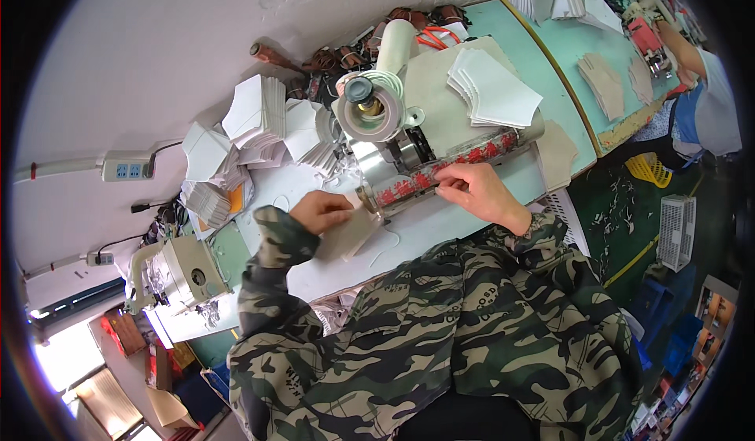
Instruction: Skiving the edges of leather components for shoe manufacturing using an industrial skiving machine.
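A leather-working bench machine with a dark round knob (359, 89) stands in front of me, and a worn bar with red patches (440, 175) runs along its near side. At the bar's left end my left hand (321, 211) is closed, fingers curled over the edge of a flat beige-white cut piece (352, 235). The piece lies partly under the machine's end. My right hand (476, 191) is at the middle of the bar, fingertips bent together against it. Whether they pinch anything is too small to tell.
Stacks of white cut pieces (255, 112) lie left of the machine, another stack (491, 87) on its right plate. Behind are orange-handled scissors (436, 38) and a screwdriver (271, 55). At far right, a co-worker's arm (683, 50) reaches to a red machine (646, 41).
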